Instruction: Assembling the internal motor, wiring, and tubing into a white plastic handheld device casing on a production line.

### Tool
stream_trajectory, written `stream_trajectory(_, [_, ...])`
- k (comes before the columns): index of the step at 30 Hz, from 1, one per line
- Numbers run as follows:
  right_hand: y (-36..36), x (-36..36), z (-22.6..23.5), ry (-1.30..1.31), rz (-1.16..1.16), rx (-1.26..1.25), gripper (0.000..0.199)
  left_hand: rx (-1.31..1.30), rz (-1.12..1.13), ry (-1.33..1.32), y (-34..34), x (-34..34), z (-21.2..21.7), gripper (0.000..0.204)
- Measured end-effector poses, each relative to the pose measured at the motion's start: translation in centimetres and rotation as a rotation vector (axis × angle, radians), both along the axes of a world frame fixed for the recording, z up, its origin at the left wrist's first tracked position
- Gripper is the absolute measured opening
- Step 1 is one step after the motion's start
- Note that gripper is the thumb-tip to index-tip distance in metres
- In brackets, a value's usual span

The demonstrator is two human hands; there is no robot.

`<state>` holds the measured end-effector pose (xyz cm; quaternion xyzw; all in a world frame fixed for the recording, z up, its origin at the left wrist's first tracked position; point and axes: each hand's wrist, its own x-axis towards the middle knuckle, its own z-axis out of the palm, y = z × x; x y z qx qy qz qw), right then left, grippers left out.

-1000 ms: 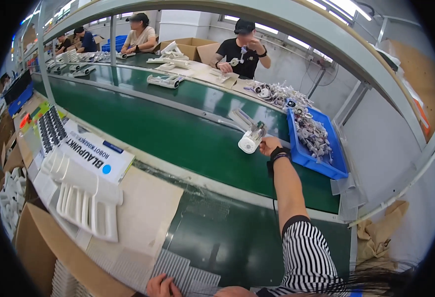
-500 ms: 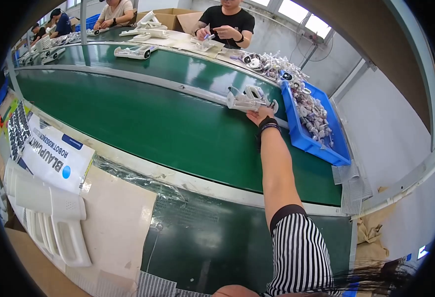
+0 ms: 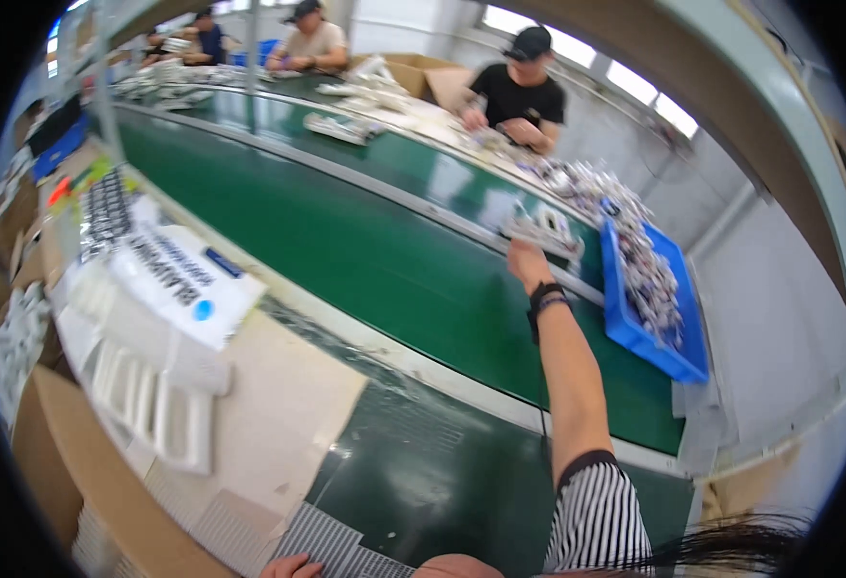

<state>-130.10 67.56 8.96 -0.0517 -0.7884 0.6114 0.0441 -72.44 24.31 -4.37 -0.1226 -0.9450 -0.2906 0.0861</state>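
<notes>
My right arm, in a striped sleeve with a dark band at the wrist, reaches far across the green belt. My right hand [image 3: 529, 262] is at the near side of a white plastic housing [image 3: 545, 231] with small parts fitted in it, by the metal divider rail. Its fingers are blurred and partly hidden against the housing, so whether they grip it does not show. At the lower edge, the fingertips of my left hand [image 3: 291, 566] lie apart near grey gridded strips [image 3: 317, 541], with nothing seen in them.
A blue bin [image 3: 659, 354] of small parts stands right of my hand. Stacked white housings [image 3: 158, 405] lie left on cardboard, beside a printed white sheet [image 3: 187, 279]. Another white housing [image 3: 341, 128] sits on the far belt. Across it, a person [image 3: 519, 96] handles parts.
The view has swung, shifting the scene right and down. My left fingertips have come in at the lower edge. My right hand stays by the white housing, now at its left end.
</notes>
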Motion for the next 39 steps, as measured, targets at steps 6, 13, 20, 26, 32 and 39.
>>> stream_trajectory(6, [-26.1, 13.8, 6.9, -0.078, 0.911, 0.253, 0.051, 0.032, 0.224, 0.059, -1.3, 5.8, 5.4, 0.032])
stream_trajectory(13, [-46.1, 31.9, 6.8, 0.439, 1.076, 0.474, 0.109, 0.24, 0.525, 0.32, 2.4, 3.2, 9.8, 0.016])
stream_trajectory(20, [-47.6, 36.4, 3.3, 0.405, 0.785, 0.609, 0.117, 0.263, 0.517, 0.337, 2.3, 3.5, 10.2, 0.014])
stream_trajectory(26, [-48.1, 39.4, 6.6, 0.069, 0.68, 0.722, 0.122, 0.265, 0.516, 0.356, 2.1, 4.3, 9.8, 0.014])
stream_trajectory(32, [-46.7, 40.1, 7.1, 0.072, 0.68, 0.815, 0.109, 0.245, 0.484, 0.4, 2.4, 4.3, 10.0, 0.012])
stream_trajectory(39, [-37.8, 39.9, 5.9, -0.276, 0.633, -0.095, 0.053, 0.256, 0.441, 0.371, 2.6, 4.1, 9.8, 0.023])
